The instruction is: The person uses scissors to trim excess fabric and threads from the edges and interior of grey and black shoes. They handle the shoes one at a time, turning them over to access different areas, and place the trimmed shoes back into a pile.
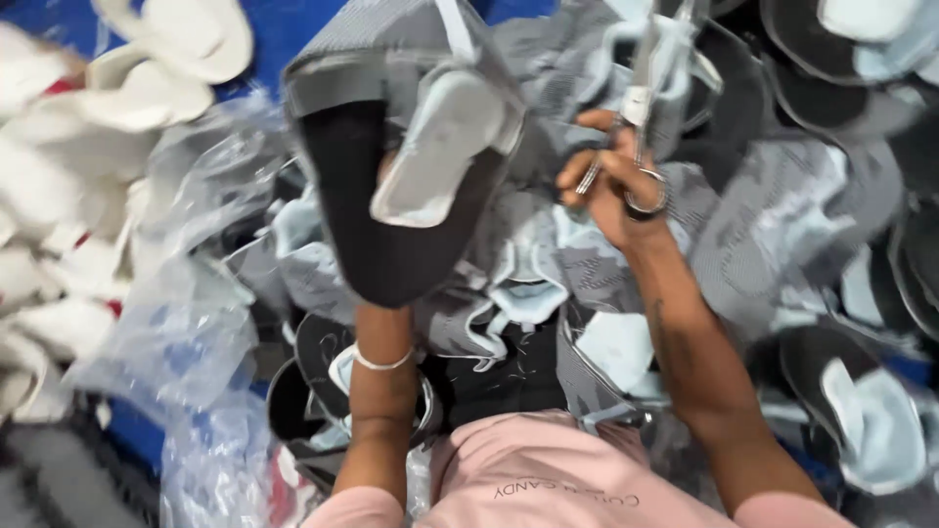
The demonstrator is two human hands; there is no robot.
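My left hand (389, 171) is pushed up inside a grey and black shoe upper (381, 235) with a pale blue tongue piece, holding it raised; most of the hand is hidden by the fabric. A thin white band sits on that wrist. My right hand (608, 186) grips a pair of metal scissors (641, 117), fingers through the ring handles, blades pointing up and away. The scissors are just right of the held upper, above a heap of similar grey uppers (743, 235).
Grey, black and pale blue shoe uppers (861, 411) are piled across the middle and right. White insole-shaped pieces (147, 88) lie at the left on a blue surface (293, 29). Crumpled clear plastic bags (186, 323) lie at the lower left. My pink shirt (528, 479) fills the bottom.
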